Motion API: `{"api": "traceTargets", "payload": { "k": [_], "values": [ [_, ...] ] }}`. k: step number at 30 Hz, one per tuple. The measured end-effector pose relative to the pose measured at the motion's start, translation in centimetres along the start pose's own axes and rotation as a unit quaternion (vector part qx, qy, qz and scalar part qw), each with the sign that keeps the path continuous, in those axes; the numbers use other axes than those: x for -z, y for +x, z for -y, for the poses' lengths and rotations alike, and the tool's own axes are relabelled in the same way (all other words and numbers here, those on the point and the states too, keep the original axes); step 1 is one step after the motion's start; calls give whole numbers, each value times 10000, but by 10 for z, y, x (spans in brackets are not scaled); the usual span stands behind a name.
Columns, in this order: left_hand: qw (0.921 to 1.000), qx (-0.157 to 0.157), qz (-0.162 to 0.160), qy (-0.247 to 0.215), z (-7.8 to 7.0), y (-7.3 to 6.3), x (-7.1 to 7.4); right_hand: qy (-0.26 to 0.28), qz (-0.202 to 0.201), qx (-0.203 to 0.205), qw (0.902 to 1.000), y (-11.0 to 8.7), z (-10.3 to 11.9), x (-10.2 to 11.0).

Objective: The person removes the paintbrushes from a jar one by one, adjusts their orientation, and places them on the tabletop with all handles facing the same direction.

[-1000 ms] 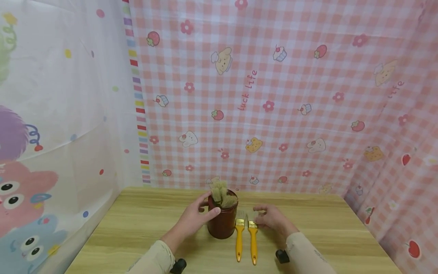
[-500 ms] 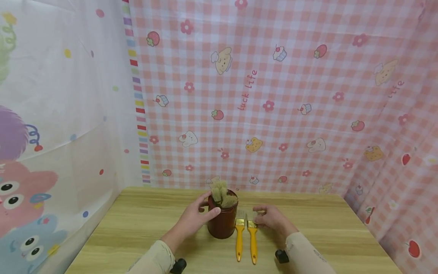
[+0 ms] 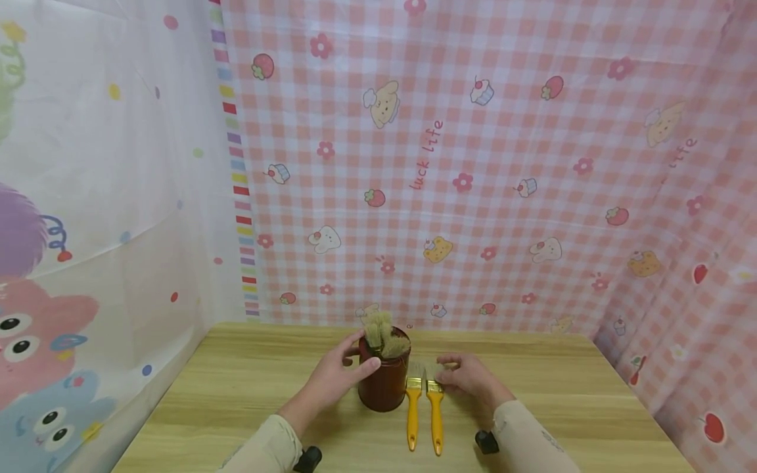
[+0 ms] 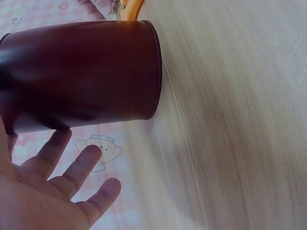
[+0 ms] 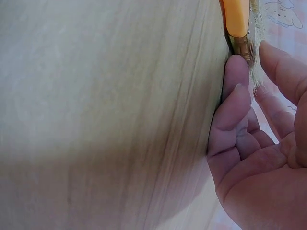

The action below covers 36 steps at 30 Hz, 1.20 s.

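Note:
A dark brown cylindrical pot stands upright on the table, pale brush bristles showing above its rim. My left hand holds it at the rim, thumb on the near side and fingers at the left; in the left wrist view several fingertips are off the pot wall. Right of the pot lie two paintbrushes with yellow handles, a left one and a right one, bristles away from me. My right hand touches the right brush's head with loosely bent fingers; its thumb stands apart above the bristles.
The wood-grain table backs onto a pink checked cloth. A white printed cloth hangs on the left. Black wrist pieces show below the left sleeve and right sleeve.
The right paintbrush has slid slightly left, toward the other brush, with my right fingers against its head. The pot and my left hand have stayed in place.

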<state>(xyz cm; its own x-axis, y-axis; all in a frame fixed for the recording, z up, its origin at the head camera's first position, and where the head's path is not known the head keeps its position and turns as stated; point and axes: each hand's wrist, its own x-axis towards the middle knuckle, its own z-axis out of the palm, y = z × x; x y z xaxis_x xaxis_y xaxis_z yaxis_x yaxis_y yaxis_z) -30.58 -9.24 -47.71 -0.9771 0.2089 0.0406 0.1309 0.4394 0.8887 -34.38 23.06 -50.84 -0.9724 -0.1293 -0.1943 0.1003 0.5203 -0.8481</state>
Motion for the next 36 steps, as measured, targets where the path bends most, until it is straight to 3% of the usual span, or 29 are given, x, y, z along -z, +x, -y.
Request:
{"api": "traceTargets", "payload": {
  "k": [18,27,36],
  "values": [
    [10000,-43,-3,-61,-1,0,0,-6,60,66,10000,-3,-1,4],
    [9999,-49,45,-75,-3,-1,-1,-90,-21,201,9998,-8,-9,18],
    [10000,-7,16,-15,-4,-3,-1,235,119,609,9978,-20,1,27]
  ]
}}
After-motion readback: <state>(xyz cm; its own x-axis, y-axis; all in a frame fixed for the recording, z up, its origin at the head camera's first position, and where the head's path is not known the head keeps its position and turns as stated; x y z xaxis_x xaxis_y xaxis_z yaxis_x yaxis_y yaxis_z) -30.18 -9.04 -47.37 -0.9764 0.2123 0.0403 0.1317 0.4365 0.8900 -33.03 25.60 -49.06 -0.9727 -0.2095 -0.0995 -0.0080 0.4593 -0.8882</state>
